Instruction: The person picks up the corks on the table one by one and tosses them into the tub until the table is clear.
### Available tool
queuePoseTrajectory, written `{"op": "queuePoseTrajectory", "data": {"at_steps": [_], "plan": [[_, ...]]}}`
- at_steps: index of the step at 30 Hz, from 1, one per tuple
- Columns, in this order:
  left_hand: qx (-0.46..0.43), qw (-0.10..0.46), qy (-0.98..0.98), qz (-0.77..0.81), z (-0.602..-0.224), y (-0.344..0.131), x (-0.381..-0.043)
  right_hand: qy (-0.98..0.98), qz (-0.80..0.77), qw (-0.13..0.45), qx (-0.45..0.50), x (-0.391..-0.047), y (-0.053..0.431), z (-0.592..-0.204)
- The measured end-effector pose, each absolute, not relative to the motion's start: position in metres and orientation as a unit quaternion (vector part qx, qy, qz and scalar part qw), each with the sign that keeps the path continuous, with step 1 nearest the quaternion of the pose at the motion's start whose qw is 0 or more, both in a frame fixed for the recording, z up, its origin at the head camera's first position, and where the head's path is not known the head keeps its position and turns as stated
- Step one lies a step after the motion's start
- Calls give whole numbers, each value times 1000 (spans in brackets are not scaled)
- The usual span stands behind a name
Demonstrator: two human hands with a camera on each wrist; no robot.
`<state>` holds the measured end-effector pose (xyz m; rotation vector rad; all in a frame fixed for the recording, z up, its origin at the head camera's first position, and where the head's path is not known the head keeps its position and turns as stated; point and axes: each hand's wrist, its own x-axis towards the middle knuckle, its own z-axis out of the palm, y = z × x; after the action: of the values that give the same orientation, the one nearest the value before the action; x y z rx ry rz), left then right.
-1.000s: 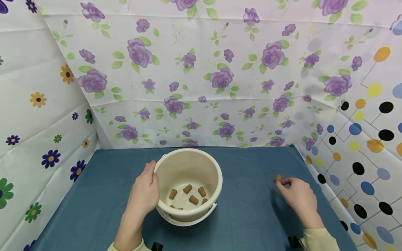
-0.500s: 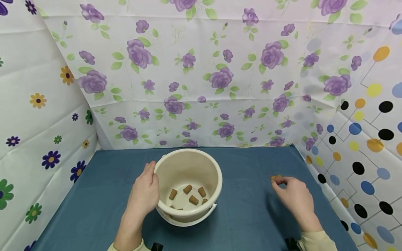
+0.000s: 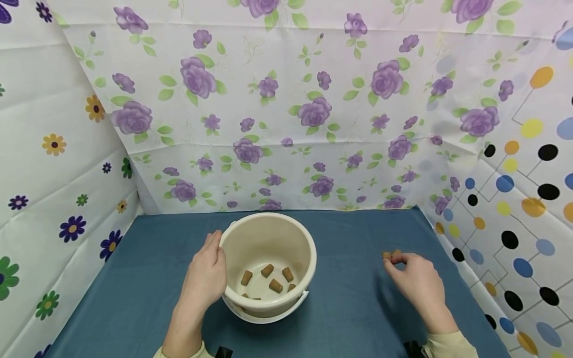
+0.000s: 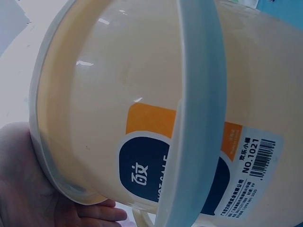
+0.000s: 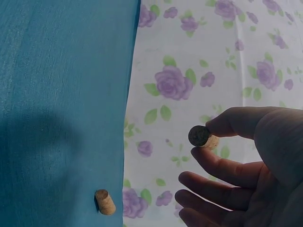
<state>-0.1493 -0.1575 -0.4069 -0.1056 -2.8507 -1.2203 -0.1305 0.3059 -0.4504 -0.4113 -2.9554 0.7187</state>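
A cream bucket with a pale handle stands on the blue cloth, several corks lying on its floor. My left hand rests against the bucket's left side at the rim, with its fingers straight. In the left wrist view, the left hand shows beside the rim of the labelled bucket. Well to the right, my right hand pinches a cork between thumb and index finger, the other fingers spread loosely. Another cork lies on the cloth beyond it.
A blue cloth covers the table. Behind it hangs a sheet with purple roses. Patterned sheets also close in the left and right sides.
My right hand has moved slightly left with the cork, which uncovers the cork lying behind it. The left hand and the bucket have stayed in place.
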Motion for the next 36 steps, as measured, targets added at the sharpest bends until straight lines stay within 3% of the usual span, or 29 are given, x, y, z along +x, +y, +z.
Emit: {"op": "queuePoseTrajectory", "data": {"at_steps": [21,36], "plan": [[-32,23,-917,-397,-409,-158,-150,-960,244,118,-66,-125,264,-432],[-34,26,-916,-398,-410,-158,-150,-956,262,127,-31,-129,237,-419]]}}
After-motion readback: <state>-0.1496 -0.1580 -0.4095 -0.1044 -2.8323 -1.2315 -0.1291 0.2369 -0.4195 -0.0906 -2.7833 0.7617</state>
